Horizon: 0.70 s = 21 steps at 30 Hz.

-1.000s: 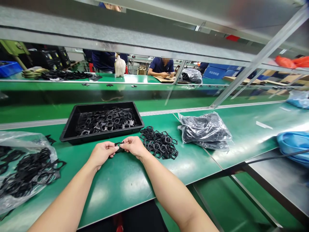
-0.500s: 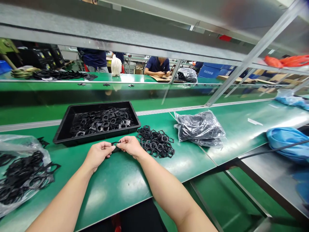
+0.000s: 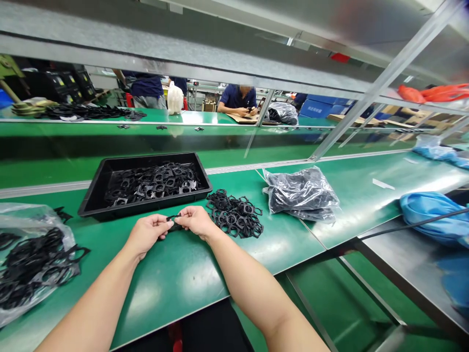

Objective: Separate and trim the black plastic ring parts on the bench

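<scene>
Head view: the left hand [image 3: 146, 233] and the right hand [image 3: 198, 221] meet over the tabletop [image 3: 168, 283], thumbs turned toward each other, with one small black part [image 3: 176, 227] pinched between their fingertips. Both hands are narrowed on it, the left gripping from about 9 o'clock of the part and the right from about 3 o'clock (its exact outline is mostly hidden behind the fingers). It is held in the gap where the fingertips nearly come together; whether its underside touches the green surface I cannot tell.

Taking the held part as the centre of the dial, a black tray [image 3: 128, 209] sits near at 11 o'clock, its floor heaped with dark ringed pieces [image 3: 159, 186]. At 3 o'clock, just beyond the right hand, a loose pile of black rings [image 3: 236, 217] lies on the tabletop, close to the tray's right-hand corner. Farther out, between 2 and 3 o'clock, is a clear plastic bag [image 3: 300, 193] packed with dark contents. Between 8 and 9 o'clock, well apart from the left hand, an open bag of black parts [image 3: 34, 264] spills a few toward its edge. Away at 1 o'clock, a person in a dark blue shirt [image 3: 238, 100] sits at another bench.
</scene>
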Each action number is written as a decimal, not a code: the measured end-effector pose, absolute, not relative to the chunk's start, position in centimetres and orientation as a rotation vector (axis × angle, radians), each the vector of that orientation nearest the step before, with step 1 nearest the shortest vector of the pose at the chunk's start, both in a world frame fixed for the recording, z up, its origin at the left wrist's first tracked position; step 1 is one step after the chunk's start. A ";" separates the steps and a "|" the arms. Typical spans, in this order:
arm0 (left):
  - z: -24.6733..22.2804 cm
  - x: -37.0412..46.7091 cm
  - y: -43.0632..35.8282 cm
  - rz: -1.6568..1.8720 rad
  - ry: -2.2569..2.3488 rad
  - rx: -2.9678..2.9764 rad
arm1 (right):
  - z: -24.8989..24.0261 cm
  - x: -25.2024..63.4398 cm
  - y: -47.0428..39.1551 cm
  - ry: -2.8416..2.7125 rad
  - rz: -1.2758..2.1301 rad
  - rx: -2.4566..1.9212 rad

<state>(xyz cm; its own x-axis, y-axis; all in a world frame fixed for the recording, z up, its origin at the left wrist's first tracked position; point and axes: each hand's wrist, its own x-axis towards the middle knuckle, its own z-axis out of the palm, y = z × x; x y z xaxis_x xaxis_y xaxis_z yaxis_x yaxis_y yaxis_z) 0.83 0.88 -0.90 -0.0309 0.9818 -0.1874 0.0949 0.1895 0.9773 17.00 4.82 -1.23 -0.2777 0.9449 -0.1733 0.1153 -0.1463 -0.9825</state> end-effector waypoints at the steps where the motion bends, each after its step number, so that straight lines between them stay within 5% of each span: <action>1: -1.0 0.9 0.9 1.052 1.382 1.115 | -1.2 16.9 4.8 -1.403 1.519 -1.237; 11: -0.2 0.5 -1.0 1.302 1.473 0.992 | -0.3 17.2 4.5 -1.361 1.541 -1.056; 21: 6.2 -6.3 2.0 1.469 1.844 1.105 | -1.7 17.1 4.7 -1.739 1.223 -1.125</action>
<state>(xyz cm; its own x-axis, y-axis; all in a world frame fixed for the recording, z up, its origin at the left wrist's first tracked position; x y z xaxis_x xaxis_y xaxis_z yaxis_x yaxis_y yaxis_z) -6.29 1.96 6.20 -0.5241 0.8476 0.0825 0.2695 0.0732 0.9602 17.12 4.70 -1.72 -0.3601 0.9302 0.0714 0.2477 0.1691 -0.9540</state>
